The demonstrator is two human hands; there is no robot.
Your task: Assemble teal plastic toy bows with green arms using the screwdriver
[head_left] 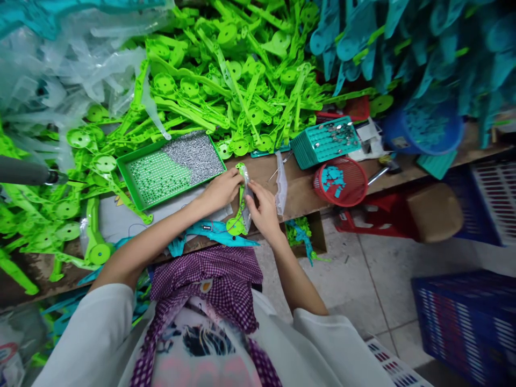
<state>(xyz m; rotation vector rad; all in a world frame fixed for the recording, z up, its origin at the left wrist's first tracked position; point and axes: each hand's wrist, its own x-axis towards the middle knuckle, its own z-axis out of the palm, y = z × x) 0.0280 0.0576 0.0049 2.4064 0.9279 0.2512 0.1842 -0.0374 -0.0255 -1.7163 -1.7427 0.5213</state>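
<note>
Left hand (222, 189) pinches upper end of lime-green plastic arm (241, 202); right hand (264, 208) grips translucent piece (246, 213) alongside, at workbench (303, 185) front edge. Apparent step: aligning both; next move likely needs even pressure.

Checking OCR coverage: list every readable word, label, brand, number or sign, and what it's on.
No readable text anywhere.
Blue bucket: pale label, too small to read.
White bag, lower left: red marking, too blurred.
Shirt: pink print, can't make out any letters.
Held green part: no text visible.
</note>
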